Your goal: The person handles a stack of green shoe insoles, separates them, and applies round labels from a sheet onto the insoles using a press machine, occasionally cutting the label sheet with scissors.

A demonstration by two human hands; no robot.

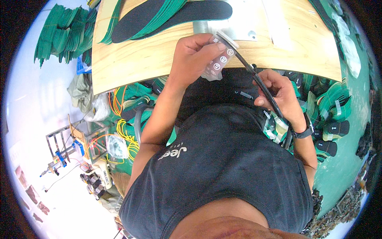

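My left hand (196, 57) pinches a translucent plastic sheet or packet (218, 67) with white round printed marks, held just over the table's near edge. In my right hand (281, 93) is a long, dark cutting tool (260, 83) that looks like shears. Its upper end reaches up to the white top edge of the plastic, beside my left thumb. Whether its blades are apart is hard to see. Beyond my left hand lie a black insole (211, 10) and a fanned stack of green-edged insoles (161, 18).
A light wooden table (131, 67) spreads out before me, with a metal plate (248, 32) on it. Green insole stacks (65, 34) stand at the far left. More bundled insoles (334, 103) lie low on the right. Yellow cables (126, 139) and a metal frame (75, 137) are at left.
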